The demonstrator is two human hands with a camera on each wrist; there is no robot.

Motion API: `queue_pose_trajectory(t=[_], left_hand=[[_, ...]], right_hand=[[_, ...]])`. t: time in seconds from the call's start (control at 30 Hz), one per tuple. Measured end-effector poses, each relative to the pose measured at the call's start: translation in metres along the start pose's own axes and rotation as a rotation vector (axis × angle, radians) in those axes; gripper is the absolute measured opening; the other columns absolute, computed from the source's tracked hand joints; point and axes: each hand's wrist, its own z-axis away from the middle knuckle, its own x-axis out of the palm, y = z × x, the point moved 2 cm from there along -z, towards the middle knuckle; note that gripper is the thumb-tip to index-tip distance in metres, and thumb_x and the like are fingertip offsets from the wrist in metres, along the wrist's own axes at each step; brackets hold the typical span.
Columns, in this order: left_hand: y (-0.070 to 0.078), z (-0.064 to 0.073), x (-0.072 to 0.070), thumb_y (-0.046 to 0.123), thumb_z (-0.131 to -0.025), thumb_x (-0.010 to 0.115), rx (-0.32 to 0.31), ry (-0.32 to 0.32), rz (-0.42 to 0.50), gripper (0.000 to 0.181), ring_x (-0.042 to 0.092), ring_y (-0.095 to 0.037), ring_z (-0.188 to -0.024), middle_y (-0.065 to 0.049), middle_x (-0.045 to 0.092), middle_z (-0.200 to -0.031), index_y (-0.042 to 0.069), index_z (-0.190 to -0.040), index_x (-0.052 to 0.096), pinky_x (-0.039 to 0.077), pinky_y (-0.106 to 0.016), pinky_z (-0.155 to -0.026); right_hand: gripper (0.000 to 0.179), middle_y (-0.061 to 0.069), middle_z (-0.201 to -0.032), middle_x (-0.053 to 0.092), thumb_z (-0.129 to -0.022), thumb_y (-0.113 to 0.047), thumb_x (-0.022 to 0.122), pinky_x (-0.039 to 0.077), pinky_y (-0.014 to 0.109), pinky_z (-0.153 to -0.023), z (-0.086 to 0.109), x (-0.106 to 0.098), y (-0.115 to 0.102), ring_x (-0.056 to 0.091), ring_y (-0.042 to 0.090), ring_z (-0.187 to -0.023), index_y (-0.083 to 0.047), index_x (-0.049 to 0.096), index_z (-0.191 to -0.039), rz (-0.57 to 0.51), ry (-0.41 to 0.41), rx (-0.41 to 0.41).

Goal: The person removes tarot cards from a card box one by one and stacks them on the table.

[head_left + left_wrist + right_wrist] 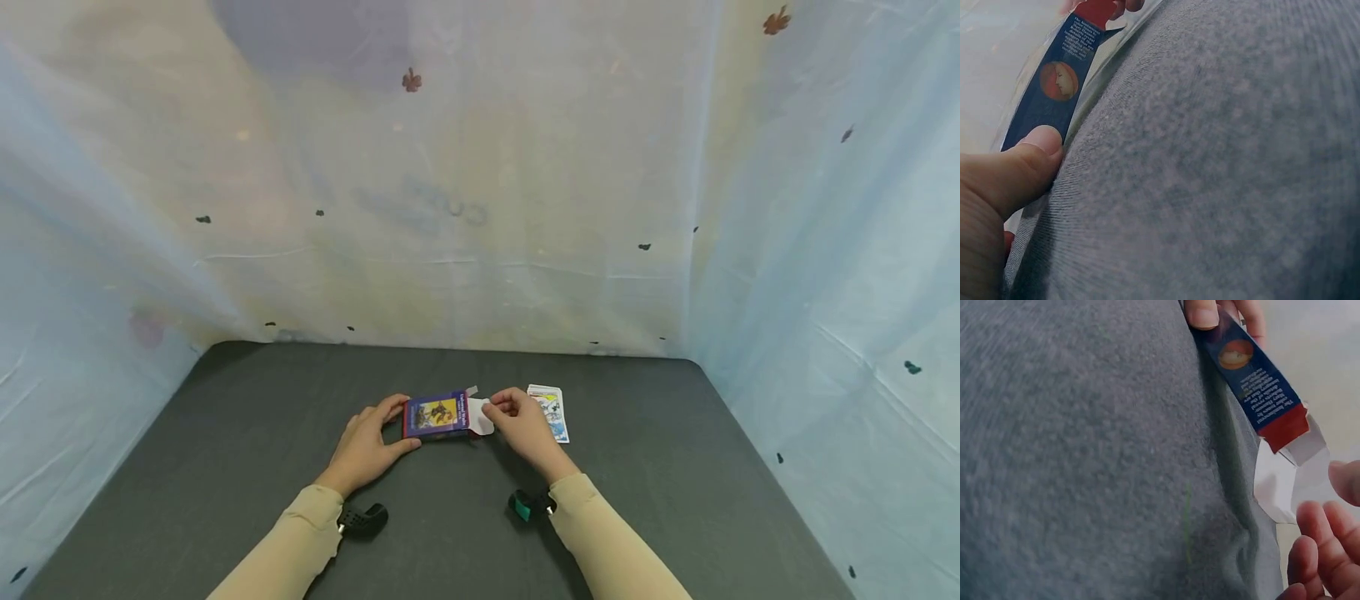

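Observation:
A blue card box (437,415) with a yellow picture on its front lies over the dark table, its right end opened out. My left hand (365,444) holds its left end, thumb along the near side and fingers at the far edge. In the left wrist view the thumb presses the box's blue narrow side (1054,81), which bears a round portrait. At the other end is my right hand (522,425), its thumb tip overlapping the white lid flap (480,417). The right wrist view shows that thumb (1345,481) apart from the loosely bent fingers, beside the white flaps (1274,481).
A stack of printed cards (551,412) lies just beyond the right hand, partly covered by it. Dark cloth covers the table (450,533). Pale translucent sheeting (480,275) with small leaf-like marks hangs behind and at both sides. Dark straps (363,521) sit at both wrists.

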Motion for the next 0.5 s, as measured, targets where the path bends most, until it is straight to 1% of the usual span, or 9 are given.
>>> queue_pose_trajectory(t=[0.13,0.3,0.5], left_hand=[[-0.002,0.0,0.0,0.052,-0.079,0.076,0.005,0.0,-0.001,0.076,0.049,-0.024,-0.116,0.004,0.057,-0.134,0.031,-0.144,0.043,0.034,-0.052,-0.095],[-0.004,-0.001,0.001,0.053,-0.079,0.075,0.006,-0.002,-0.011,0.077,0.049,-0.025,-0.117,0.004,0.057,-0.135,0.032,-0.144,0.042,0.034,-0.052,-0.094],[-0.003,-0.001,0.001,0.051,-0.079,0.077,0.013,-0.007,0.002,0.077,0.048,-0.025,-0.117,0.005,0.056,-0.135,0.033,-0.144,0.041,0.034,-0.053,-0.094]], right_hand=[[0.026,0.003,-0.086,0.062,-0.093,-0.035,0.066,0.047,0.032,-0.064,0.001,0.003,-0.002,0.056,0.017,-0.075,-0.011,0.064,-0.103,0.007,-0.031,0.024],[0.026,0.001,-0.083,0.063,-0.093,-0.036,0.066,0.045,0.031,-0.061,0.001,0.009,-0.003,0.055,0.016,-0.071,-0.01,0.064,-0.1,0.023,-0.061,0.019],[0.027,0.0,-0.08,0.064,-0.092,-0.037,0.067,0.043,0.03,-0.058,0.001,0.014,-0.002,0.055,0.014,-0.068,-0.011,0.063,-0.098,0.014,-0.09,0.043]])
